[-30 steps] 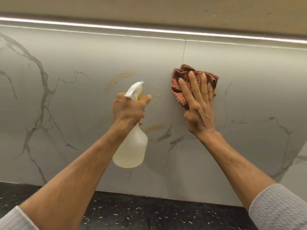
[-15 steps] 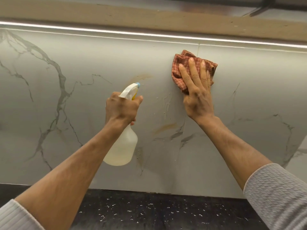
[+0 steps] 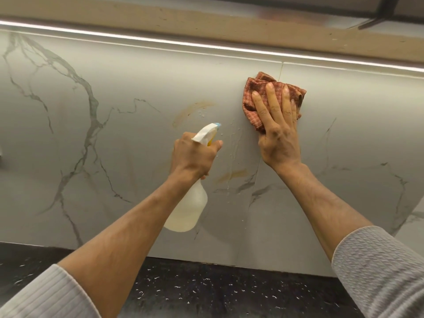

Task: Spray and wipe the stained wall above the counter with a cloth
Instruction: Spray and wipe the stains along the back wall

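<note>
My left hand (image 3: 195, 157) grips the bottle (image 3: 188, 210), nozzle (image 3: 216, 125) toward the stain (image 3: 192, 109), while my flat right hand (image 3: 278, 138) pins the cloth (image 3: 258, 80) to the wall (image 3: 137, 76), ready, I judge, to wipe.

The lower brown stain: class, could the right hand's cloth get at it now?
Probably yes: the stain lies on bare wall below-left of the right hand and cloth, with nothing between.

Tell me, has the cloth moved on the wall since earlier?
Yes. The cloth slid left: more of it now lies left of the vertical wall seam.
</note>
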